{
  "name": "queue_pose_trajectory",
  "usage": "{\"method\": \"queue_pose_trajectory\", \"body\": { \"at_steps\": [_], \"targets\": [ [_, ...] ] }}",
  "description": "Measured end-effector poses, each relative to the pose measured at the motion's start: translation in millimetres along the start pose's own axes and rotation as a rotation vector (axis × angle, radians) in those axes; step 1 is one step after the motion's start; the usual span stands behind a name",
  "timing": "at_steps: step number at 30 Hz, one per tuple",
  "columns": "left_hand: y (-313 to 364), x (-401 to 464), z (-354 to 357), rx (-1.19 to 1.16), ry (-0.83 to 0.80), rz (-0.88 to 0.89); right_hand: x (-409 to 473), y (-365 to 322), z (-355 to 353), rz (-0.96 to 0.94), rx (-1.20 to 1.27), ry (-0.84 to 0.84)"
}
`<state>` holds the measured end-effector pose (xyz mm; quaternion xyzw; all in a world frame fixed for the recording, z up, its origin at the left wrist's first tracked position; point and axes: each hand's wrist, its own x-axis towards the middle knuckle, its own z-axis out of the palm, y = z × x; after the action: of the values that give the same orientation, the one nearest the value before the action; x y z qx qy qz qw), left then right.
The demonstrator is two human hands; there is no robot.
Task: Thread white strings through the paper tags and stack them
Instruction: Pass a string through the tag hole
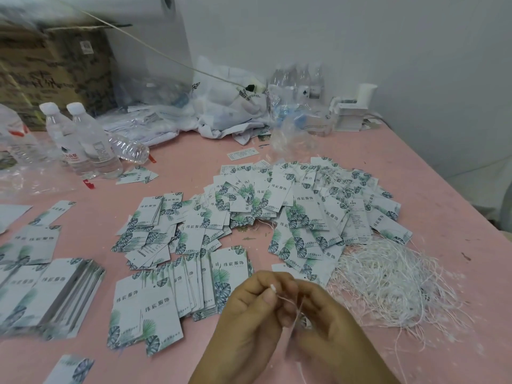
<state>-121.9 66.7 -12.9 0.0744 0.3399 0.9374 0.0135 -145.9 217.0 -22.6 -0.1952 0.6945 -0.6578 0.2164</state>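
While the left hand and right hand both pinch one thin white string, it could snag the loose white string heap at three o'clock, dragging strands along.

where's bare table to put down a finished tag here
Bare pink table runs along the right edge, beyond the tangle of white strings. Another free patch lies between the clear water bottles and the big heap of leaf-print paper tags. The near-left corner is partly open. The middle is crowded with tags; the hands, left hand included, hold a string.
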Motion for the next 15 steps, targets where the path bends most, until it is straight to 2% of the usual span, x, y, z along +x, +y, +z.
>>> {"method": "queue_pose_trajectory", "body": {
  "at_steps": [2, 6, 9, 10, 12, 13, 15],
  "targets": [
    [6, 0, -3, -0.094, 0.033, 0.018, 2, 5, 6, 0.039, -0.014, 0.028],
    [16, 6, -11, -0.187, 0.203, 0.106, 2, 3, 2, 0.143, -0.010, 0.081],
    [16, 11, -18, -0.054, 0.360, 0.167, 2, -2, -4, 0.239, 0.004, 0.142],
    [13, 10, -21, 0.120, 0.402, 0.182, 2, -3, -5, 0.261, -0.003, 0.191],
    [2, 6, -22, 0.722, 0.408, 0.269, 2, -3, -5, 0.268, -0.006, 0.278],
    [-6, 3, -22, 1.005, 0.350, 0.326, 2, -5, -5, 0.262, 0.006, 0.313],
    [-23, 0, -21, 1.350, 0.221, 0.400, 3, -7, -3, 0.237, 0.055, 0.413]
  ]
}}
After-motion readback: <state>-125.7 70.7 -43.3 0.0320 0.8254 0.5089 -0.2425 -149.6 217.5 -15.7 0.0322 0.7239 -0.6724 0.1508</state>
